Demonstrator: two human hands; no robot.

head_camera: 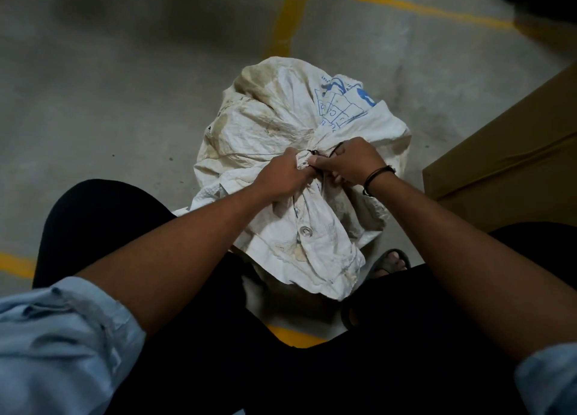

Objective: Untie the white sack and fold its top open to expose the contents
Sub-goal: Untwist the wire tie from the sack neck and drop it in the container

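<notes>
Head view, looking down. The sack (281, 124) stands on the floor (109, 86) just ahead of the person's knees, between their legs and a painted yellow line (288, 14). It is white woven cloth, stained brown, with blue print on its far right side. Its top is gathered into a bunched neck near the sack's middle, and a dark cord (336, 148) is wound round that neck. The loose mouth flap falls toward the person.

Both forearms reach forward and converge on the neck, elbows wide and wrists nearly straight.

Left hand (284, 172): knuckles up, fingers curled round the gathered cloth just below the cord, gripping it.

Right hand (349, 161): back of the hand up, thumb and forefinger brought together at the tie, the other fingers curled under into the cloth. It grips the neck of the sack. Whether the fingertips also pinch the cord cannot be told. The two hands touch at the thumbs.

A dark band (378, 177) circles the right wrist. Both light blue sleeves are rolled above the elbow, the left sleeve (62, 336) in fuller view.

A box (505, 152) of brown card sits near the sack on the right. A sandalled foot (392, 263) shows below the sack's right edge.
</notes>
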